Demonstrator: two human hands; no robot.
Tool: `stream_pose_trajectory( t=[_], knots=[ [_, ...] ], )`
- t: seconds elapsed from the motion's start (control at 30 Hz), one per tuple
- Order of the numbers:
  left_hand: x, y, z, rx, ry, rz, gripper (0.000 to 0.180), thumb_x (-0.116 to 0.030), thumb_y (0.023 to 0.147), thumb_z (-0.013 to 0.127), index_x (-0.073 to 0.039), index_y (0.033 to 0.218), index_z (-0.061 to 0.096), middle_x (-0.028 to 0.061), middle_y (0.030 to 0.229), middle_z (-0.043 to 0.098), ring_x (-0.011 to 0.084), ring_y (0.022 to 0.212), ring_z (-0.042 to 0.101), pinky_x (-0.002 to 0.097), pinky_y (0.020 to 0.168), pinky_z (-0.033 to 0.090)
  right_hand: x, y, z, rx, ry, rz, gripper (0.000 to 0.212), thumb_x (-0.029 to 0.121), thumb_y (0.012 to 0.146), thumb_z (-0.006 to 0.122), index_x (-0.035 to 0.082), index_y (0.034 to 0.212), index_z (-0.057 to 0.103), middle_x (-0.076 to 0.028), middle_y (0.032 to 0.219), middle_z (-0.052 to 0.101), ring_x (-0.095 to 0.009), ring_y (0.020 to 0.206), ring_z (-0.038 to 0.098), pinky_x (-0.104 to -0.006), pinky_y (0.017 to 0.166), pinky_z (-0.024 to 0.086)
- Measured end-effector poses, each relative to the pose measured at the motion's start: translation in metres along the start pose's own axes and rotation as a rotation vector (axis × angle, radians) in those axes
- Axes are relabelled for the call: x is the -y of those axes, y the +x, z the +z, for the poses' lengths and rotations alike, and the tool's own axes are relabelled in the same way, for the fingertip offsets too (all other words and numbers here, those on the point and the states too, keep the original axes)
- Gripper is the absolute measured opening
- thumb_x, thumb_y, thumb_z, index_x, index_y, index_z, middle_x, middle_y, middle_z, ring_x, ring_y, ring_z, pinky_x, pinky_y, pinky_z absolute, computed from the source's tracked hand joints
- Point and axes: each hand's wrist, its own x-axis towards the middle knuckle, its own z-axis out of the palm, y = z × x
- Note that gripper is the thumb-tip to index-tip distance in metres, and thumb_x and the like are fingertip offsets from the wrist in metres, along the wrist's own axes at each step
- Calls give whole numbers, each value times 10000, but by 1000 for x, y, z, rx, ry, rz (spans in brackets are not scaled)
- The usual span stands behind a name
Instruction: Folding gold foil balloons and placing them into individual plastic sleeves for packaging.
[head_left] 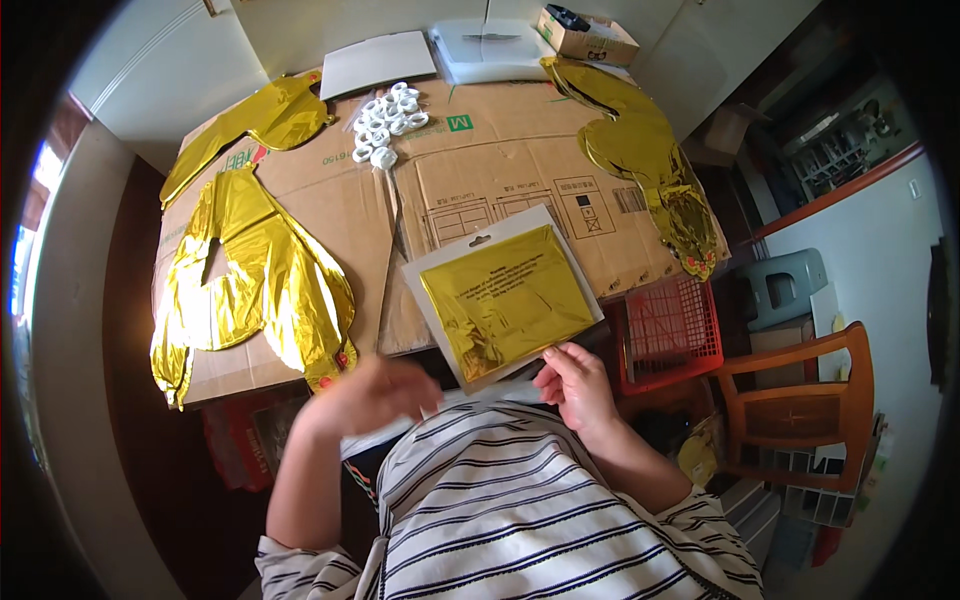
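Observation:
A flat clear packet with a white border and a hang hole, a folded gold foil balloon (510, 300) inside, tilts over the table's front edge. My right hand (577, 385) pinches its lower right edge between thumb and fingers. My left hand (380, 397), smeared by motion, hovers just left of the packet's lower corner, apart from it; its fingers are not clear. Left of the packet lies a large flat gold foil balloon (235, 280). Another gold foil balloon (270, 120) lies behind that one, and one more gold foil balloon (640, 140) is spread along the right side.
Flattened cardboard (470, 150) covers the table. White ribbon rolls (385, 125) are heaped at the back middle. Behind them are a white flat box (378, 62), clear plastic bags (488, 50) and a small carton (588, 38). A red basket (672, 335) and a wooden chair (800, 410) stand at right.

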Motion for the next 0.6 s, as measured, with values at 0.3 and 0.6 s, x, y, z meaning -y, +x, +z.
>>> stream_pose_trajectory(
  t=[0.3, 0.6],
  knots=[
    [-61, 144, -66, -563, 394, 238, 301, -269, 963, 617, 9, 1004, 727, 61, 725, 674, 141, 658, 604, 317, 644, 503, -2, 20, -14, 93, -25, -58, 174, 217, 985, 640, 46, 953, 655, -67, 685, 667, -95, 508, 559, -222, 492, 439],
    [-82, 155, -75, -297, 426, 55, 243, -233, 901, 719, 2, 944, 762, 18, 675, 658, 81, 609, 564, 267, 598, 483, -4, 28, -23, 146, 13, -48, 197, 221, 985, 647, 26, 1006, 661, -76, 693, 668, -99, 518, 560, -225, 509, 450]
  ],
)
